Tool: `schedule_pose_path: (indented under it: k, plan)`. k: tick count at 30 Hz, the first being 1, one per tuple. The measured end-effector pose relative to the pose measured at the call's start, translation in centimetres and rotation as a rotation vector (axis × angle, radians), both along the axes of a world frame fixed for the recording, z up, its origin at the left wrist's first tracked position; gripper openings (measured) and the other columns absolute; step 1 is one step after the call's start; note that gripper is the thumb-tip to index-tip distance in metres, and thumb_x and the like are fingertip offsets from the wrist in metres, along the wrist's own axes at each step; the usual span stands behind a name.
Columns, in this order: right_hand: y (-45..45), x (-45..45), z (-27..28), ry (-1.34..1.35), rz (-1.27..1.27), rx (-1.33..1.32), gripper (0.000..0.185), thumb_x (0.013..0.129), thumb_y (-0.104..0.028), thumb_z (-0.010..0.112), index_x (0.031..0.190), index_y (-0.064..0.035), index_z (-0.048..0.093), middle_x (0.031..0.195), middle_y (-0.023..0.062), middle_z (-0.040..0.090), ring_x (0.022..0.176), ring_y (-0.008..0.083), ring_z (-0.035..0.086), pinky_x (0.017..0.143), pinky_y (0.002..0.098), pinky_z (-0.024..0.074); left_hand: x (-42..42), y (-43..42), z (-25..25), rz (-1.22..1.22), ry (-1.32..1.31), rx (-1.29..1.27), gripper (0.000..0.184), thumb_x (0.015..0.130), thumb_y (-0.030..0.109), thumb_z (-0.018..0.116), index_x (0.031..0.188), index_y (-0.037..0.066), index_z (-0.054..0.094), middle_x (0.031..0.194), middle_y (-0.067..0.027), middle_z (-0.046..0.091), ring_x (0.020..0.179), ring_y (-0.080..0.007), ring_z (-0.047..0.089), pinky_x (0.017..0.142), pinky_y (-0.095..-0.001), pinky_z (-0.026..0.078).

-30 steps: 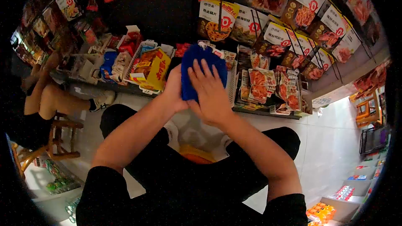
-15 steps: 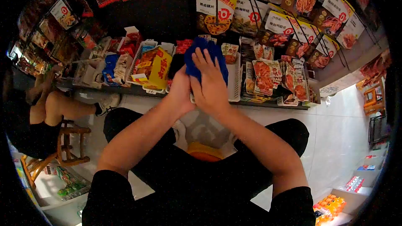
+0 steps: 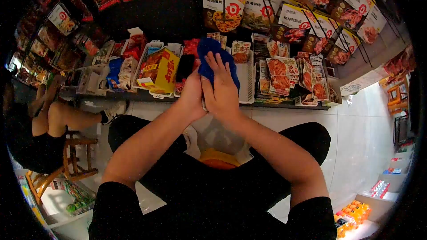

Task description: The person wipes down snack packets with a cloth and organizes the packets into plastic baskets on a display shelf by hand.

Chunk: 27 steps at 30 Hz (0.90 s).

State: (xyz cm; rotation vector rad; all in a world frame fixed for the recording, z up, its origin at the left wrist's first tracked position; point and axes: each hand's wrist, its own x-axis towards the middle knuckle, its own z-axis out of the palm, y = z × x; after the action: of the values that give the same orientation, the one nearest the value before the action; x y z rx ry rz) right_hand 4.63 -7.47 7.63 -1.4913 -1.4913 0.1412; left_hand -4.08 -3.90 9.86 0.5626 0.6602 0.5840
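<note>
With the right hand [image 3: 222, 93], touching the top of a blue cloth [image 3: 208, 47] with nearly straight fingers [image 3: 220, 65], a little apart and not clamped. With the left hand [image 3: 191, 92], pressing against the left side of the same cloth; cannot tell how far open or bent, because of being mostly hidden behind the cloth and the right hand. Holding the cloth so between both hands, above the near edge of the low shelf [image 3: 291, 105]. Cannot tell if anything is wrapped inside.

Would judge the handling of the cloth to be under way, not finished, from having both hands on it. Cannot see any result, so cannot say how much is done and how much is left.

Just to the right of the cloth, can see a white basket [image 3: 247, 80], with a small packet [image 3: 240, 51] at its far end. To the left, can see a dark thing [image 3: 184, 67] and then a yellow box [image 3: 169, 72]. Farther right, can find many meat packets [image 3: 280, 78] close together; at the far side, hanging bags [image 3: 223, 12]. At the far left, can notice another person's bare leg [image 3: 80, 114], beside a wooden stool [image 3: 80, 155], well apart from both hands
</note>
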Motion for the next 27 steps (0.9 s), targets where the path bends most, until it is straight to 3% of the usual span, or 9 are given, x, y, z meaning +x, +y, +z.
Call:
schedule_pose_path:
  k: [2,3,6,7,10,15,18,24,27]
  plan:
    - [-0.2,0.4,0.7,-0.021,0.045,0.009,0.045,0.091,-0.020,0.045,0.128,0.0037,0.041,0.131,0.0260,0.043,0.128,0.0387,0.035,0.109,0.0453,0.0216,-0.2,0.1,-0.2,-0.053,-0.056,-0.082,0.057,0.093,0.055,0.029,0.133,0.015,0.038,0.128,-0.0080,0.049,0.116,-0.0251,0.049,0.098,-0.0420,0.040]
    - [0.9,1.4,0.1,-0.138,0.020,0.077,0.042,0.091,-0.022,0.046,0.123,0.0043,0.045,0.124,0.0275,0.048,0.118,0.0411,0.044,0.101,0.0447,0.0332,0.0,-0.1,0.1,-0.080,-0.073,-0.123,0.054,0.094,0.053,0.030,0.132,0.015,0.040,0.125,-0.0062,0.050,0.115,-0.0227,0.050,0.097,-0.0397,0.041]
    - [1.9,3.2,0.8,0.234,-0.068,-0.178,0.052,0.091,-0.028,0.044,0.126,0.0093,0.039,0.117,0.0285,0.052,0.109,0.0429,0.049,0.095,0.0466,0.0382,0.5,0.0,-0.1,-0.155,-0.194,-0.115,0.051,0.095,0.051,0.032,0.130,0.014,0.041,0.121,-0.0047,0.053,0.112,-0.0205,0.051,0.095,-0.0377,0.041]
    - [2.0,3.9,0.6,0.311,-0.121,-0.454,0.052,0.092,-0.029,0.044,0.126,0.0103,0.038,0.108,0.0297,0.056,0.099,0.0448,0.053,0.087,0.0476,0.0423,0.5,-0.1,-0.2,-0.177,-0.243,-0.092,0.051,0.095,0.050,0.033,0.130,0.014,0.042,0.121,-0.0048,0.054,0.112,-0.0206,0.052,0.095,-0.0379,0.041]
    - [0.9,1.5,-0.2,0.399,-0.178,-0.235,0.053,0.093,-0.030,0.044,0.128,0.0086,0.037,0.115,0.0300,0.052,0.106,0.0439,0.051,0.091,0.0448,0.0415,0.6,-0.3,0.4,-0.146,-0.195,-0.155,0.050,0.095,0.050,0.035,0.129,0.014,0.042,0.119,-0.0052,0.055,0.110,-0.0211,0.053,0.094,-0.0386,0.042]
    - [-1.3,-1.5,-1.0,0.115,0.026,-0.042,0.053,0.086,-0.018,0.045,0.133,0.0048,0.035,0.143,0.0218,0.028,0.133,0.0410,0.023,0.111,0.0497,0.0149,-0.1,0.9,0.5,-0.007,-0.070,0.018,0.052,0.095,0.051,0.034,0.129,0.013,0.042,0.120,-0.0065,0.054,0.111,-0.0217,0.052,0.095,-0.0385,0.041]
    - [-0.1,0.2,-0.3,-0.079,0.040,0.013,0.051,0.087,-0.019,0.045,0.131,0.0063,0.037,0.139,0.0245,0.034,0.130,0.0415,0.029,0.110,0.0486,0.0180,0.1,0.3,0.5,0.007,-0.116,-0.085,0.052,0.094,0.053,0.034,0.128,0.015,0.045,0.122,-0.0070,0.054,0.112,-0.0240,0.052,0.096,-0.0420,0.041]
    - [1.1,1.7,0.6,0.148,-0.082,-0.122,0.050,0.090,-0.022,0.044,0.128,0.0108,0.039,0.127,0.0289,0.045,0.123,0.0417,0.038,0.108,0.0468,0.0225,0.2,-0.3,0.0,-0.110,-0.120,-0.131,0.051,0.093,0.053,0.033,0.125,0.015,0.047,0.123,-0.0080,0.054,0.113,-0.0267,0.052,0.097,-0.0465,0.039]
    - [0.1,0.3,-0.5,-0.038,-0.037,-0.069,0.053,0.090,-0.024,0.042,0.129,0.0122,0.036,0.133,0.0272,0.040,0.127,0.0398,0.034,0.109,0.0472,0.0213,0.0,-0.1,-0.1,-0.031,-0.107,-0.117,0.049,0.094,0.051,0.033,0.126,0.015,0.046,0.123,-0.0077,0.054,0.113,-0.0262,0.051,0.097,-0.0441,0.039]
